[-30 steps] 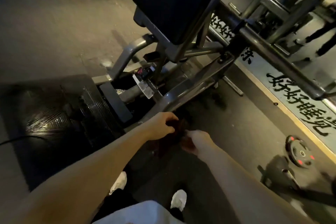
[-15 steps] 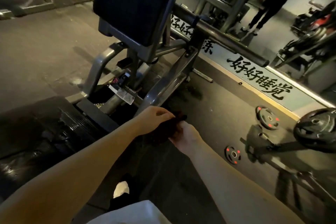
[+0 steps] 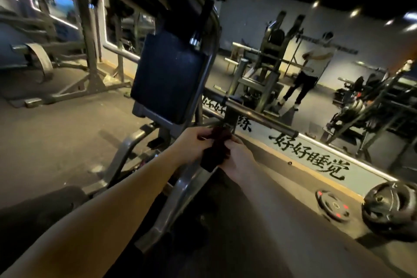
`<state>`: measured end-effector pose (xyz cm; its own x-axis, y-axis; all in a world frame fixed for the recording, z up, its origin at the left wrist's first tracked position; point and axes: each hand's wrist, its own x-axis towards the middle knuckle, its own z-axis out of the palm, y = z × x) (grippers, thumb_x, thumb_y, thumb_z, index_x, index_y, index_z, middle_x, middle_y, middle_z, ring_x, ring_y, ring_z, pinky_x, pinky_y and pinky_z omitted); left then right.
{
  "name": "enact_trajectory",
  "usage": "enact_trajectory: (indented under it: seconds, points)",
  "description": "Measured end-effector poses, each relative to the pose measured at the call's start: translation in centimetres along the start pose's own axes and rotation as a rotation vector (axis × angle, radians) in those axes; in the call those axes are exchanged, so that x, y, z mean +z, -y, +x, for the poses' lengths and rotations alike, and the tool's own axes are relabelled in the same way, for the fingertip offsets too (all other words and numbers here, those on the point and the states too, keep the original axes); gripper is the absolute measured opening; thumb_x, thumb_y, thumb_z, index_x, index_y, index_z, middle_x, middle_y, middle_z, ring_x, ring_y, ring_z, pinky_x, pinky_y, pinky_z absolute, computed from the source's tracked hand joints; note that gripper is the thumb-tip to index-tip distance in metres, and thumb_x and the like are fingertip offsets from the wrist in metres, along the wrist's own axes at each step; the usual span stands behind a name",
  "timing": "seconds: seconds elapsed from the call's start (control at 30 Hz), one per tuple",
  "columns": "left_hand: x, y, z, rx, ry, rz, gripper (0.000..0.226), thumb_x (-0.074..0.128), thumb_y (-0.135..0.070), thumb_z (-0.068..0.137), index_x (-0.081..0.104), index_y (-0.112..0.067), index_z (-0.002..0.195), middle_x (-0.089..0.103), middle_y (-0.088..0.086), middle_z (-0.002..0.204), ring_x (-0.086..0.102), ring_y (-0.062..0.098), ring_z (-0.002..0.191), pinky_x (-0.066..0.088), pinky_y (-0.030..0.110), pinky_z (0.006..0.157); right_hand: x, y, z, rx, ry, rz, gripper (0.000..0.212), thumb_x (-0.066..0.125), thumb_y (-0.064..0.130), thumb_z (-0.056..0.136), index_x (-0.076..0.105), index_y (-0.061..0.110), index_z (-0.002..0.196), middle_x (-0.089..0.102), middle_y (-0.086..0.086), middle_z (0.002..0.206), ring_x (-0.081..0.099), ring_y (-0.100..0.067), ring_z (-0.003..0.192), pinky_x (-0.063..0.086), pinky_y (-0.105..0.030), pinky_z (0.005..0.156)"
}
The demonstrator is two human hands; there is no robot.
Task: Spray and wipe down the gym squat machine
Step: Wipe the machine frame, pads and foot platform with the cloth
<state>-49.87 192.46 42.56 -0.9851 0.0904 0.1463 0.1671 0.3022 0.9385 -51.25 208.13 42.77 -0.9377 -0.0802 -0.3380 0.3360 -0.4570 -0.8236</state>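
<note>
Cloth (image 3: pixel 216 151), dark and bunched, hangs in the air between both hands just below the middle of the view, in front of the squat machine (image 3: pixel 126 153) and not touching it. The left hand (image 3: pixel 194 143) comes in from seven o'clock on a bare forearm; its fingers (image 3: pixel 204 136) are curled over the upper left part of the cloth and grasp it. The right hand (image 3: pixel 239 161) reaches in from five o'clock, its fingers clenched on the cloth's right edge, so the two hands meet around the fabric with a loose end drooping below them.

The machine's dark back pad (image 3: pixel 167 77) stands upright at twelve o'clock from the cloth, carried on a grey steel frame whose slanted beam (image 3: pixel 178 194) runs down toward six o'clock, behind and below the hands. A long round bar (image 3: pixel 261 117) juts from the frame toward three o'clock, just beyond the cloth.

On the dark floor (image 3: pixel 56 131) at four o'clock lies a small weight plate (image 3: pixel 332 206) with red marks, and just beside it, farther right, a larger black plate (image 3: pixel 390 209). A pale strip with black characters (image 3: pixel 311 156) runs along the wall's foot at three o'clock. At two o'clock a person (image 3: pixel 313 67) in a pale top and dark trousers stands well apart; whether that is a mirror image I cannot tell. A grey rack (image 3: pixel 90 36) rises at ten o'clock
</note>
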Motion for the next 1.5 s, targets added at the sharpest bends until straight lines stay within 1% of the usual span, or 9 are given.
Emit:
enact_trajectory:
  seconds: [0.13, 0.37, 0.5, 0.67, 0.8, 0.93, 1.07, 1.33, 1.5]
  points:
    - [-4.4, -5.3, 4.2, 0.117, -0.023, 0.029, 0.016, 0.067, -0.012, 0.097, 0.076, -0.023, 0.102, 0.076, -0.003, 0.091, 0.073, 0.011, 0.09, 0.059, 0.028, 0.082, 5.4, 5.5, 1.0, -0.149, 0.103, 0.003, 0.053, 0.075, 0.006, 0.081, 0.063, 0.011, 0.132, 0.069, -0.021, 0.128, 0.069, -0.038, 0.115, 0.053, -0.059, 0.101]
    - [-15.2, -11.7, 13.8, 0.24, -0.171, -0.018, 0.029, 0.065, -0.023, 0.101, 0.068, -0.017, 0.129, 0.074, 0.006, 0.114, 0.071, 0.017, 0.099, 0.057, 0.035, 0.095, 15.1, 14.3, 5.2, -0.365, 0.004, -0.121, 0.032, 0.07, 0.001, 0.093, 0.066, 0.015, 0.12, 0.072, -0.02, 0.117, 0.072, -0.039, 0.103, 0.06, -0.057, 0.083]
    - [-20.4, -14.8, 19.5, 0.361, -0.442, -0.024, 0.011, 0.063, -0.032, 0.1, 0.066, -0.024, 0.106, 0.071, 0.0, 0.105, 0.068, 0.019, 0.094, 0.055, 0.036, 0.087, 20.9, 18.6, 7.1, -0.651, -0.046, -0.227, 0.034, 0.079, 0.007, 0.087, 0.07, 0.03, 0.112, 0.071, -0.011, 0.118, 0.073, -0.037, 0.098, 0.062, -0.057, 0.072]
    - [-24.4, -18.5, 24.8, 0.587, -0.613, -0.025, 0.024, 0.058, -0.035, 0.103, 0.06, -0.02, 0.121, 0.068, -0.007, 0.101, 0.066, -0.002, 0.082, 0.053, 0.015, 0.064, 26.7, 23.6, 9.2, -1.075, -0.151, -0.542, 0.04, 0.071, 0.014, 0.095, 0.065, 0.038, 0.126, 0.063, 0.008, 0.13, 0.063, -0.017, 0.116, 0.06, -0.033, 0.084]
    - [-26.0, -20.6, 26.6, 0.681, -0.577, 0.087, 0.052, 0.053, -0.035, 0.106, 0.04, -0.024, 0.155, 0.059, -0.009, 0.126, 0.058, -0.004, 0.103, 0.05, 0.017, 0.081, 30.8, 27.2, 10.9, -1.253, -0.151, -0.724, 0.048, 0.065, 0.019, 0.1, 0.055, 0.036, 0.145, 0.056, 0.006, 0.144, 0.056, -0.015, 0.128, 0.052, -0.039, 0.106]
    - [-27.5, -20.6, 27.4, 0.792, -0.541, 0.07, 0.047, 0.057, -0.041, 0.103, 0.056, -0.02, 0.146, 0.058, -0.008, 0.127, 0.057, -0.003, 0.105, 0.046, 0.007, 0.085, 33.2, 27.6, 12.0, -1.432, 0.023, -0.995, 0.052, 0.058, 0.009, 0.103, 0.049, 0.028, 0.151, 0.048, 0.017, 0.145, 0.049, 0.007, 0.125, 0.042, -0.006, 0.1]
    - [-27.9, -20.6, 28.8, 0.843, -0.592, 0.076, 0.029, 0.06, -0.035, 0.102, 0.07, -0.021, 0.126, 0.064, -0.007, 0.116, 0.059, 0.0, 0.102, 0.043, 0.003, 0.085, 32.8, 27.4, 15.4, -1.661, 0.03, -1.043, 0.046, 0.058, 0.005, 0.102, 0.057, 0.021, 0.144, 0.063, 0.006, 0.137, 0.057, -0.002, 0.124, 0.046, -0.023, 0.108]
    - [-27.5, -20.6, 28.3, 0.777, -0.564, 0.054, 0.039, 0.056, -0.041, 0.104, 0.064, -0.02, 0.136, 0.061, -0.002, 0.121, 0.059, 0.009, 0.108, 0.047, 0.015, 0.088, 32.4, 28.4, 14.3, -1.477, -0.102, -1.218, 0.042, 0.057, 0.0, 0.1, 0.066, 0.027, 0.131, 0.061, 0.029, 0.103, 0.058, 0.016, 0.093, 0.054, -0.029, 0.1]
    - [-27.2, -20.3, 28.9, 0.815, -0.509, -0.023, 0.035, 0.052, -0.036, 0.106, 0.064, -0.02, 0.136, 0.064, 0.002, 0.12, 0.062, 0.009, 0.108, 0.043, -0.001, 0.077, 34.0, 27.4, 12.3, -1.544, 0.03, -0.881, 0.042, 0.057, 0.006, 0.103, 0.063, 0.034, 0.134, 0.065, 0.023, 0.122, 0.059, 0.006, 0.118, 0.052, -0.028, 0.104]
